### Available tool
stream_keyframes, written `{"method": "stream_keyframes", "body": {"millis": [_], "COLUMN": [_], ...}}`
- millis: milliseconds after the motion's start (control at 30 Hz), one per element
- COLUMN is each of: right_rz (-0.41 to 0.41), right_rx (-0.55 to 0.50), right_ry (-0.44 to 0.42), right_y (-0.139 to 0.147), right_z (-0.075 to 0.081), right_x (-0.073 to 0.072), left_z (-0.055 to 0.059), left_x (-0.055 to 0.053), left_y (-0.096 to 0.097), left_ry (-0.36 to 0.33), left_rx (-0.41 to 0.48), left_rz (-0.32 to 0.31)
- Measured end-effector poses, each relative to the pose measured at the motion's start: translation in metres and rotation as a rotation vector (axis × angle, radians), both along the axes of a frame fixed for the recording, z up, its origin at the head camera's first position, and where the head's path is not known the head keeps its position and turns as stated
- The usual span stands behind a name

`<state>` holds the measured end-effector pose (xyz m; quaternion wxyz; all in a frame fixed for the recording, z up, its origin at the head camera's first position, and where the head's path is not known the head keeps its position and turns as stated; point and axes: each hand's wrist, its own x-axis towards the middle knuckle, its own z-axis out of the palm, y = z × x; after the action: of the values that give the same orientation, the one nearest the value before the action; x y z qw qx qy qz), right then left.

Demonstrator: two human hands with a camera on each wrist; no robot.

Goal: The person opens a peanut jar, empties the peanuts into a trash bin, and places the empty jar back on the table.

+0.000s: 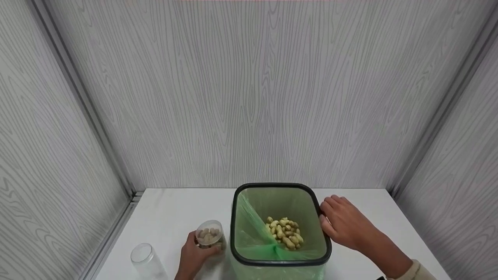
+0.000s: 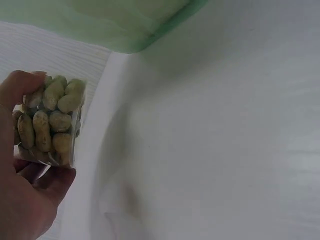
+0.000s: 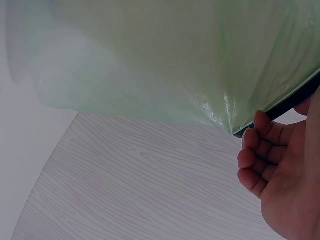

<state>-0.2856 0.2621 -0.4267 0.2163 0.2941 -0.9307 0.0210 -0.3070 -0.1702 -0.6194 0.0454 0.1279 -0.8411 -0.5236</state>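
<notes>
My left hand [image 1: 193,256] grips a clear cup [image 1: 210,233] of peanuts in their shells, just left of the bin. Fingers and thumb wrap its sides in the left wrist view, where several peanuts [image 2: 50,120] show through the wall. Whether the cup touches the table, I cannot tell. A bin with a black rim [image 1: 280,263] is lined with a thin green plastic bag [image 1: 255,251]. Inside lies a heap of peanuts [image 1: 287,233]. At the rim's right side, my right hand [image 1: 346,223] holds the edge with curled fingers, also seen in the right wrist view.
A clear, see-through container [image 1: 148,262] stands at the front left of the white table [image 1: 175,206]. Pale wood-patterned panels [image 1: 249,97] enclose the table at the back and both sides.
</notes>
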Motion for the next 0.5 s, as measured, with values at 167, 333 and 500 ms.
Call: {"method": "stream_keyframes", "body": {"millis": [167, 333, 500], "right_rz": [-0.005, -0.001, 0.009], "right_rx": [0.007, 0.012, 0.008], "right_ry": [-0.002, 0.009, 0.011], "right_y": [0.000, 0.000, 0.000], "right_z": [0.001, 0.001, 0.001], "right_x": [0.001, 0.002, 0.001], "left_z": [0.021, 0.040, 0.057], "left_x": [0.003, 0.010, 0.016], "left_y": [0.003, 0.007, 0.009], "left_ry": [0.020, 0.060, 0.114], "left_rx": [0.007, 0.015, 0.004], "left_rz": [-0.028, -0.059, -0.082]}}
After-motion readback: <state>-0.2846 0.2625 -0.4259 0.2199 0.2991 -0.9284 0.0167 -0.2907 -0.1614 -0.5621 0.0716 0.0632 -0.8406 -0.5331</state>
